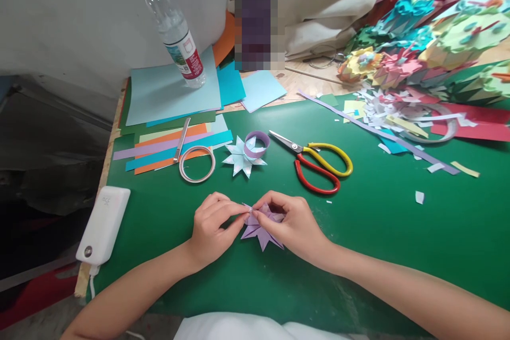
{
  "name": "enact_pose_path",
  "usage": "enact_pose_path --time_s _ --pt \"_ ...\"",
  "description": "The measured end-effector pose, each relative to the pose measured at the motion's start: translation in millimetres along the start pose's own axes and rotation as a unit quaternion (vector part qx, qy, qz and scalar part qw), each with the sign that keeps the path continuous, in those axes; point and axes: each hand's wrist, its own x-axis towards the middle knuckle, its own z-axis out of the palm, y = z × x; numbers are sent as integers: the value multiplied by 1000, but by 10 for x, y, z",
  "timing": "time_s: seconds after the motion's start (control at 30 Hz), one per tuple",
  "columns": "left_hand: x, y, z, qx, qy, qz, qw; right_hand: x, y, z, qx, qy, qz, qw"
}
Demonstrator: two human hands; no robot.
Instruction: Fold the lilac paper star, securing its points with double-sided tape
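Note:
A purple folded paper star (263, 236) is between my hands, low over the green mat (382, 234). My left hand (217, 226) pinches one of its points from the left, thumb against forefinger. On the other side, my right hand (297, 223) grips the star with thumb and fingers, hiding its upper right part. Just beyond them lies a pale blue paper star (241, 159) with a purple paper ring (257, 145) on it. Scissors (314, 162) with one yellow and one red handle rest to the right of that star, blades slightly apart.
A tape roll (197, 164) and a metal tool (182, 141) lie by coloured paper strips (159, 149). A water bottle (175, 32) stands on paper sheets (139, 95). A white power bank (103, 223) sits at the left edge. Paper scraps (382, 109) and folded paper crafts (402, 58) crowd the right back.

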Motion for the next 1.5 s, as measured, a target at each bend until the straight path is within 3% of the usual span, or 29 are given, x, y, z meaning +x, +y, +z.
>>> enact_pose_path --time_s 0.27,0.6,0.77,0.93,1.1,1.33,1.5 --pt "-7 -31 -23 29 -11 18 999 1 22 -18 12 3 -1 1000" --pt "5 18 -49 -109 -38 -141 983 13 29 -11 4 -21 -14 1000" --pt "-45 43 -27 -150 -20 -217 964 8 47 3 -14 -30 -29 999" --pt "-50 34 -26 -124 -61 -220 966 3 40 0 -33 -45 -57 997" --pt "-69 7 -25 -130 -51 -251 958 5 41 -5 -59 -53 -69 994" --pt "-61 4 -33 -164 -62 -268 947 17 31 -7 -56 -59 -48 996" --pt "-54 -2 -41 -161 -61 -236 956 11 8 -15 8 -16 -7 1000"
